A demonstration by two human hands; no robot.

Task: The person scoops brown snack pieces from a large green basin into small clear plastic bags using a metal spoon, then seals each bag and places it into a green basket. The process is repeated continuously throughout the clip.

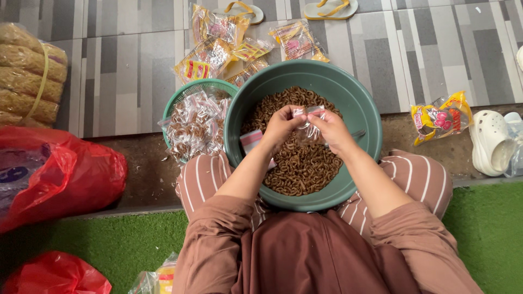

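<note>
A large green basin (pixel 359 109) rests between my knees, half full of brown curly snack pieces (pixel 302 166). Above it, my left hand (pixel 280 125) and my right hand (pixel 332 129) both pinch a small clear plastic bag (pixel 308 117) at its top. A stack of small pink-edged bags (pixel 251 139) lies in the basin beside my left wrist. A metal spoon handle (pixel 358 133) sticks out of the snacks behind my right hand.
A smaller green basket (pixel 202 85) on the left holds several filled clear packets. Yellow snack wrappers (pixel 218 49) lie behind it, another (pixel 440 117) at right. Red plastic bags (pixel 60 174) and a wrapped noodle bundle (pixel 30 76) sit left. White clog (pixel 490 142), sandals (pixel 329 8).
</note>
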